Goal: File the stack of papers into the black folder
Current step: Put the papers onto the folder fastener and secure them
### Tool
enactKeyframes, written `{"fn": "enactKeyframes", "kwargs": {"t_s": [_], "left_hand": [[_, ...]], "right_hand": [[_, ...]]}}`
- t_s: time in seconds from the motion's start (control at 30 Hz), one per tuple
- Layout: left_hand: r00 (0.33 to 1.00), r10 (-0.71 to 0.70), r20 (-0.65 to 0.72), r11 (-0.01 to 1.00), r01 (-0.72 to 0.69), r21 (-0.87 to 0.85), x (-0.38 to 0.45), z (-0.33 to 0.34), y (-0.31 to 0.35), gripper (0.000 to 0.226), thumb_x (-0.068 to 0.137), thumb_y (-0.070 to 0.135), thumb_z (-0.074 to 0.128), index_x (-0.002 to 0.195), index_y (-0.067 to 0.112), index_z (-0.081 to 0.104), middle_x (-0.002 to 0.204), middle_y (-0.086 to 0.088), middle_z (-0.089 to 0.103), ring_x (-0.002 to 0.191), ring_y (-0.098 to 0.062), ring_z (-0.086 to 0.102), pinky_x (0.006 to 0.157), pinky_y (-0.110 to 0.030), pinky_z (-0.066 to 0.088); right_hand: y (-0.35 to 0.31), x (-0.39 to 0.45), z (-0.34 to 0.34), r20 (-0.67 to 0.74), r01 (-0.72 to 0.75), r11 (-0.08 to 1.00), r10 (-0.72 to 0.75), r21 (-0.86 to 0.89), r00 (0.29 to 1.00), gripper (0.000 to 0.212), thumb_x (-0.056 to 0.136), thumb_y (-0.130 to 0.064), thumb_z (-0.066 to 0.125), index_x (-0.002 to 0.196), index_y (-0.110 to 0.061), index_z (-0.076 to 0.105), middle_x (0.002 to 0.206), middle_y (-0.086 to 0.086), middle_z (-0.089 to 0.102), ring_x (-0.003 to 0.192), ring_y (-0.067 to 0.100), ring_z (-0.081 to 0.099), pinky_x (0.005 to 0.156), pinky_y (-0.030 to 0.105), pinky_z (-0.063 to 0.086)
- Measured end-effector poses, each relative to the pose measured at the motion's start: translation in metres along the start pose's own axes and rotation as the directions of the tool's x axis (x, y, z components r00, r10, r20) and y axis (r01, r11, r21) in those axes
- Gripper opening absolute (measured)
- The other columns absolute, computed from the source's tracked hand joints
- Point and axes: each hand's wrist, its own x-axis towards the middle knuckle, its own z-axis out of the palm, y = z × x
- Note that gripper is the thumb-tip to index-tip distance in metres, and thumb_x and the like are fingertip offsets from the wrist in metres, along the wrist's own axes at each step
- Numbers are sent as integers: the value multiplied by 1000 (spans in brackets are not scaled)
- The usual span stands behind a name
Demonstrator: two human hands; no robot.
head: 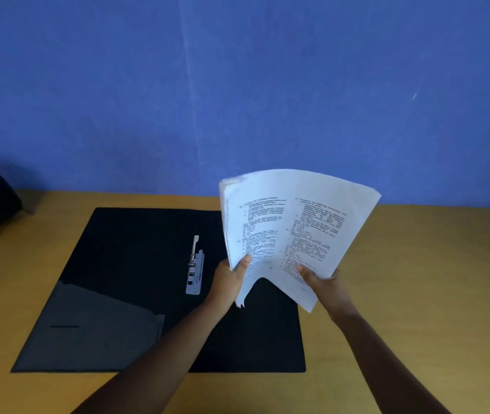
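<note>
Both forearms reach in from the near edge. The left hand point(229, 276) pinches the lower left corner of the stack of papers point(291, 231), thumb on the printed face. The right hand point(324, 280) grips the lower right edge the same way. The stack is lifted, bowed, above the right half of the black folder point(136, 264), which lies open on the wooden table point(417, 279), its metal clip point(195, 270) showing. Behind stands a blue wall point(237, 85).

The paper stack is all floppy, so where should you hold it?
Grip the paper stack at its two near bottom corners, from below, as the left hand and right hand do. It stands upright and curls between them, so two-corner support stops it flopping.
</note>
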Motion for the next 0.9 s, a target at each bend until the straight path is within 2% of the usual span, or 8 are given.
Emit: {"fn": "enactKeyframes", "kwargs": {"t_s": [0.1, 0.17, 0.27, 0.43, 0.57, 0.67, 0.77, 0.9], "left_hand": [[994, -20, 110, 999, 16, 36, 7, -7, 6, 38, 95, 27, 50, 125, 5, 55, 118, -9, 64, 100, -16, 58, 83, -22, 43], [980, -14, 200, 998, 0, 68, 12, -10, 7, 38, 96, 25, 47, 129, 7, 53, 127, -10, 60, 114, -22, 56, 91, -27, 42], [958, -77, 277, 996, 60, 69, 19, -17, 5, 37, 96, 24, 48, 130, 9, 53, 127, -8, 60, 113, -21, 57, 94, -30, 43], [882, -283, 377, 949, 314, -23, 28, -31, -4, 35, 94, 24, 53, 126, 11, 55, 122, -8, 62, 105, -22, 60, 93, -37, 46], [824, -362, 436, 904, 425, -54, 29, -42, -16, 35, 92, 22, 56, 126, 11, 55, 120, -6, 63, 114, -26, 57, 104, -45, 41], [819, -379, 431, 888, 452, -79, 28, -49, -21, 33, 91, 18, 57, 123, 9, 56, 113, -3, 65, 104, -21, 60, 95, -36, 45], [868, -384, 313, 888, 441, -132, 24, -50, -26, 32, 90, 19, 59, 118, 4, 59, 119, -15, 65, 100, -28, 63, 87, -38, 50], [912, -368, 180, 926, 376, -14, 22, -56, -30, 33, 90, 20, 60, 115, 0, 61, 118, -17, 65, 105, -32, 63, 84, -37, 51]], "right_hand": [[-5, 7, -9, 46, -32, 998, 35, -59, 998, 22, 81, -15, 72, 91, -34, 72, 98, -13, 75, 90, 6, 71, 67, 19, 58], [-8, 11, -13, 48, -46, 995, 50, -88, 998, 18, 79, -17, 74, 91, -30, 73, 98, -7, 76, 87, 12, 73, 68, 23, 59], [-10, 16, -14, -2, -46, 994, 46, -102, 999, 14, 80, -18, 72, 91, -26, 69, 94, -4, 76, 80, 15, 74, 66, 29, 60], [-5, 14, -5, -32, 11, 991, -16, -136, 999, 18, 91, -14, 56, 103, -26, 60, 94, -5, 72, 78, 13, 72, 56, 20, 55], [6, 14, 1, -72, -112, 974, 100, -195, 992, 31, 91, -3, 39, 115, -15, 54, 101, 6, 68, 81, 21, 68, 57, 26, 52], [12, 13, 3, -42, -179, 958, 174, -222, 984, 35, 89, 2, 36, 111, -15, 58, 103, 10, 69, 84, 27, 69, 63, 34, 55], [20, 12, 6, -65, -228, 945, 219, -235, 974, 34, 88, 1, 38, 109, -15, 61, 99, 9, 71, 84, 30, 69, 67, 38, 56], [30, 9, 14, -109, -265, 934, 245, -239, 963, 31, 88, -2, 41, 106, -15, 62, 93, 5, 72, 79, 28, 69, 64, 34, 54]]}}
